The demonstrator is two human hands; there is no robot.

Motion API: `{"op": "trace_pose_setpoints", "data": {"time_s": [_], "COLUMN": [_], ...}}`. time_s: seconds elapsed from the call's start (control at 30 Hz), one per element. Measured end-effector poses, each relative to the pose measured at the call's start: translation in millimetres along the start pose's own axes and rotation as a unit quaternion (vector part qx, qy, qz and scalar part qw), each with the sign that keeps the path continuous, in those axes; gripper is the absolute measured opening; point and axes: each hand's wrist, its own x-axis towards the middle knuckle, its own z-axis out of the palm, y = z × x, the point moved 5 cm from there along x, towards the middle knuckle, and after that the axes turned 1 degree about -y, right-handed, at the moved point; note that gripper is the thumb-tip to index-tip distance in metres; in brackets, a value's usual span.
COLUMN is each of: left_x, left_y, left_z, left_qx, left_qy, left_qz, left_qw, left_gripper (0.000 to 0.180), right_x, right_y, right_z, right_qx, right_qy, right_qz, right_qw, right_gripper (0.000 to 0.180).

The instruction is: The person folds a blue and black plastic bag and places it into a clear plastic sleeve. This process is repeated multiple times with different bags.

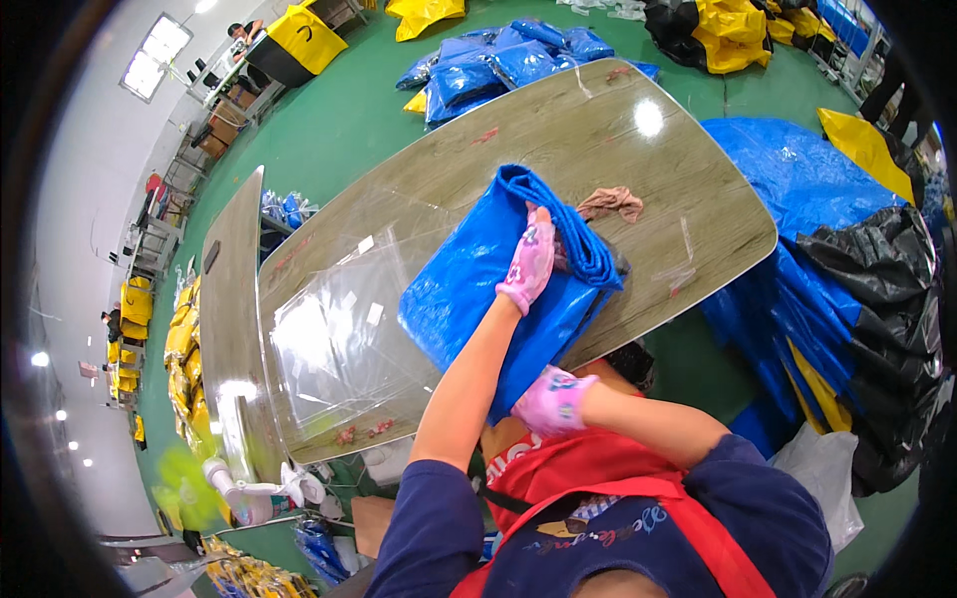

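Note:
A folded blue tarp [469, 284] lies across the wooden table [598, 140], reaching over its near edge. My left hand [528, 264], in a pink patterned glove, presses flat on top of the tarp beside its thick folded edge. My right hand [551, 401], gloved the same way, grips the tarp's lower corner at the table's near edge. Clear plastic bags [339, 339] lie flat on the table just left of the tarp.
A crumpled brown rag [610, 202] sits on the table beyond the tarp. Blue, black and yellow tarps [857, 259] pile up on the floor to the right. More packed blue bundles [498, 60] lie past the table's far end. A second table [231, 299] stands left.

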Motion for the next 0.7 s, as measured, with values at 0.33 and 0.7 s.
{"op": "trace_pose_setpoints", "data": {"time_s": [0.33,0.7], "left_x": [-56.1,-28.0], "left_y": [142.2,76.3], "left_z": [74.2,56.5], "left_qx": [0.854,0.643], "left_qy": [0.029,-0.141], "left_qz": [0.301,0.036], "left_qw": [0.424,0.752], "left_gripper": [0.054,0.064], "right_x": [-66.0,-133.5], "right_y": [164.6,113.2], "right_z": [-41.8,-26.6], "right_qx": [-0.007,-0.147], "right_qy": [0.181,0.266], "right_qz": [0.262,0.177], "right_qw": [0.948,0.936], "right_gripper": [0.072,0.048]}}
